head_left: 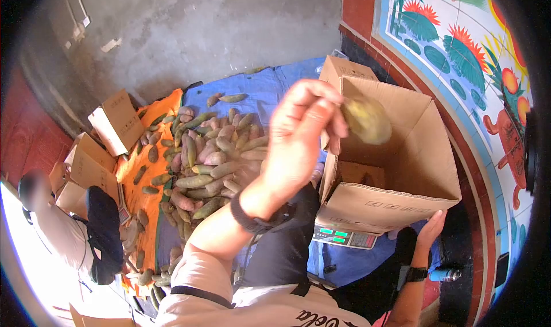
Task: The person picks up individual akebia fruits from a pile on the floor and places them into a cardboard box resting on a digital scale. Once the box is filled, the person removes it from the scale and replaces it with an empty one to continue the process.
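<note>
My left hand (307, 123), with a black band at its wrist, is raised beside the open mouth of a large cardboard box (387, 206). Its fingertips pinch the end of a motion-blurred yellow-green object (368, 120), seemingly a tuber, which hangs over the opening. At the box's near right corner, my right hand (431, 229) holds the cardboard, a dark watch on its wrist. Under the box's front edge, a scale (344, 237) shows green lit displays. A big pile of pinkish and green tubers (215, 155) lies on the blue sheet (261, 88) to the left.
More tubers lie on an orange sheet (150, 206). Cardboard boxes (117, 122) stand at the left, near another person (69, 229). Behind the large box is a smaller one (344, 68). A blue bottle (445, 275) lies at right, by the tiled wall (459, 57).
</note>
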Available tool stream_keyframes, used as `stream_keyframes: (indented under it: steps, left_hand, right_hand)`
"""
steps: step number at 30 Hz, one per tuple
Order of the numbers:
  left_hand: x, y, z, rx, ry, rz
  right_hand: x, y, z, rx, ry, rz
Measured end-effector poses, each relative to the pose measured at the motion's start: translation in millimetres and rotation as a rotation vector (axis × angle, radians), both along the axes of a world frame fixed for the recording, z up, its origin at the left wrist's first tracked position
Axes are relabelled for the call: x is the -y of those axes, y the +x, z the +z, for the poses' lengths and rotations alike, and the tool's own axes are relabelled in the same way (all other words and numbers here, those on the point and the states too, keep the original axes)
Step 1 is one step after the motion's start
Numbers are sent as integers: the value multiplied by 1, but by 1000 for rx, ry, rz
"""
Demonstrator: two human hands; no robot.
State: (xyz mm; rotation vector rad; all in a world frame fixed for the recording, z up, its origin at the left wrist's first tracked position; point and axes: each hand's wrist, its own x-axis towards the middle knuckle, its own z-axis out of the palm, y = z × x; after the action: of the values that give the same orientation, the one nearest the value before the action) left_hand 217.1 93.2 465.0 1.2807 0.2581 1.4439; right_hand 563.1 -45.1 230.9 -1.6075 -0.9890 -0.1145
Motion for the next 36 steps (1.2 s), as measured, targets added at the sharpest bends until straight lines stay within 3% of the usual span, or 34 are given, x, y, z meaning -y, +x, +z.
stream_keyframes:
  steps: [5,11,13,15,16,26,28,29,33,34,36]
  left_hand:
    - [-2,36,-30,-241,-47,-160]
    - [1,51,-54,-494,52,-151]
    - [2,49,-59,-605,114,-92]
    - [4,48,-66,-822,374,94]
    - [5,49,-71,-819,463,181]
    - [8,36,-69,-685,426,219]
    - [8,21,-75,-580,530,364]
    - [12,12,-76,-575,415,343]
    - [11,-28,-97,-700,227,445]
    - [9,-37,-103,-775,336,504]
    - [9,-53,-111,-948,478,510]
  right_hand:
    - [-2,-3,2,16,33,32]
    - [1,-2,4,23,-36,-15]
    - [1,-1,3,24,-14,-14]
    - [0,-2,4,39,-23,-31]
    - [0,-1,3,39,-27,-31]
    - [5,3,2,-57,-88,-33]
    - [4,4,0,-57,-99,-48]
    - [4,6,-3,-50,-64,-40]
    - [4,6,0,-136,-52,43]
    - [7,15,-8,-42,-92,24]
    - [3,9,-1,-152,-64,20]
